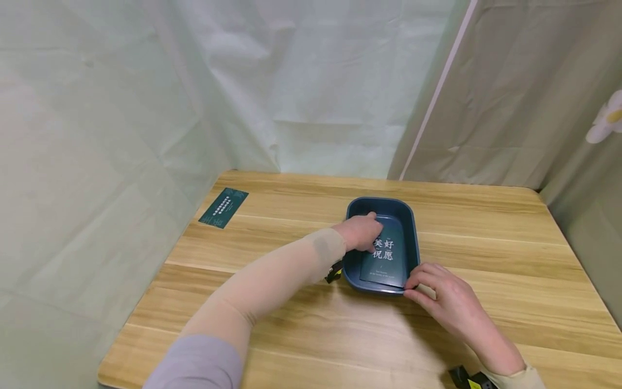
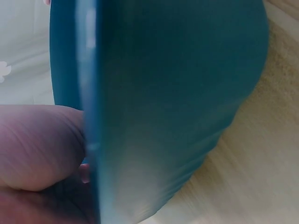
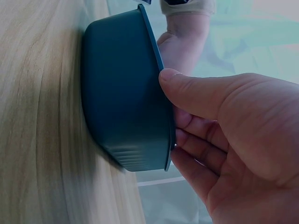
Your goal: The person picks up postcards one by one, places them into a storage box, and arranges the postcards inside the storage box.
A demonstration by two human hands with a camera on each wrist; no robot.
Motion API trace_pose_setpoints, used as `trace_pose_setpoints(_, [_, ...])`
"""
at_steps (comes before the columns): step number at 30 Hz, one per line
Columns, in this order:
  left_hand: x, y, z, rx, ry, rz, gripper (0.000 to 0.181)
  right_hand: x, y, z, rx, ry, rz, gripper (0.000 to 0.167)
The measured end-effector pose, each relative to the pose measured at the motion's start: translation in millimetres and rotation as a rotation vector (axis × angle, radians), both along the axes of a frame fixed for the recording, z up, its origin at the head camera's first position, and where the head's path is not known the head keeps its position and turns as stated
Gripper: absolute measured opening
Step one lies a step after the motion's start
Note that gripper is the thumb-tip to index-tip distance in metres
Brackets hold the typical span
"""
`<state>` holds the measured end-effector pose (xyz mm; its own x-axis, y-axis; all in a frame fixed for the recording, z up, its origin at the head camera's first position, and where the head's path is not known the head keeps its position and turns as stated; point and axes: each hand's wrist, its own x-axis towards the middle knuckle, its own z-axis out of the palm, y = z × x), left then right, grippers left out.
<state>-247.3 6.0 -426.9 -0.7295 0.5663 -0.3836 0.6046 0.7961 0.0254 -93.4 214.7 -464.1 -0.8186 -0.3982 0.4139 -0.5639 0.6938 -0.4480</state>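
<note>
A dark blue plastic container (image 1: 415, 237) stands on the wooden table, its wall filling much of the left wrist view. Inside lies a dark green printed card (image 1: 389, 267) with white characters. My left hand (image 1: 360, 232) reaches over the container's left rim onto the upper left of the card; its fingertips are partly hidden, so whether they pinch the card cannot be told. My right hand (image 1: 444, 294) pinches the container's rim at the near right corner. In the right wrist view the thumb of my right hand (image 3: 233, 126) presses the rim from outside, other fingers curling at the inner side.
Another dark green printed card (image 1: 224, 208) lies flat near the table's far left edge. Pale curtains (image 1: 311, 92) hang behind the wooden table (image 1: 486, 227) and along its sides. A white flower shape (image 1: 604, 119) shows at the right.
</note>
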Motion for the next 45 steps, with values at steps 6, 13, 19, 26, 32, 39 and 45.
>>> trace_pose_setpoints(6, [0.8, -7.4, 4.1, 0.094, 0.057, -0.006, 0.063, -0.1, 2.9, 1.3, -0.015, 0.000, 0.006, 0.032])
trace_pose_setpoints(13, [1.1, -36.5, 14.2, 0.211, 0.276, -0.020, 0.068, -0.3, 2.4, 1.0, -0.017, 0.016, 0.006, 0.033])
trace_pose_setpoints(19, [-2.3, -74.7, 15.1, 0.192, 0.446, 0.008, 0.073, -0.6, 3.7, 0.1, -0.011, 0.018, 0.011, 0.033])
trace_pose_setpoints(26, [-10.1, -124.0, 11.4, 0.187, 0.496, 0.108, 0.076, -0.1, 4.1, 0.1, -0.008, 0.013, 0.005, 0.035])
trace_pose_setpoints(32, [-13.3, -155.3, 10.4, 0.140, 0.462, 0.206, 0.079, 0.6, 3.4, 0.4, -0.005, 0.011, -0.003, 0.036])
trace_pose_setpoints(39, [-22.5, -194.2, 6.9, 0.139, 0.432, 0.324, 0.080, 1.2, 3.3, -0.3, -0.008, 0.014, -0.010, 0.035])
trace_pose_setpoints(45, [-29.5, -233.5, 0.4, 0.192, 0.404, 0.464, 0.076, 1.7, 3.6, -0.3, -0.006, 0.011, -0.015, 0.037])
